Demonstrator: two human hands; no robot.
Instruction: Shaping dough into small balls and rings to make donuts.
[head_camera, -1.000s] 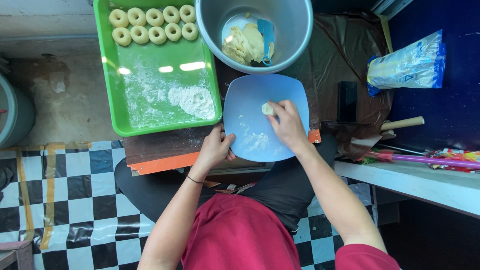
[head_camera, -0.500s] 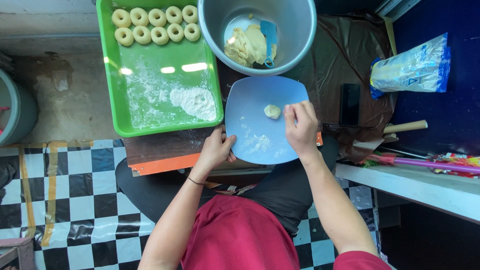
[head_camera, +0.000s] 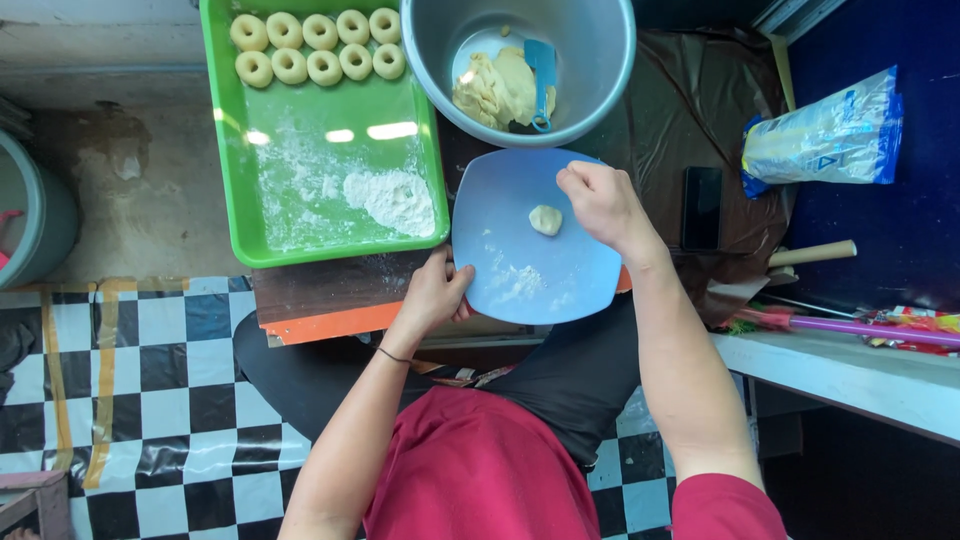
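Head view: shaping step, left hand (head_camera: 432, 295) gripping blue plate (head_camera: 520, 275) rim, right hand (head_camera: 600, 205) fingers loosely curled, empty, beside small dough ball (head_camera: 545, 220); likely needs pressing next.

green tray (head_camera: 240, 200) top edge cut off, grey tub (head_camera: 35, 215) cropped at left

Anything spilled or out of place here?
Mostly tidy. Loose flour is scattered over the green tray below the dough rings and dusted on the blue plate, which overhangs the board's edge, steadied by the left hand. The dough ball sits free beside the right hand.
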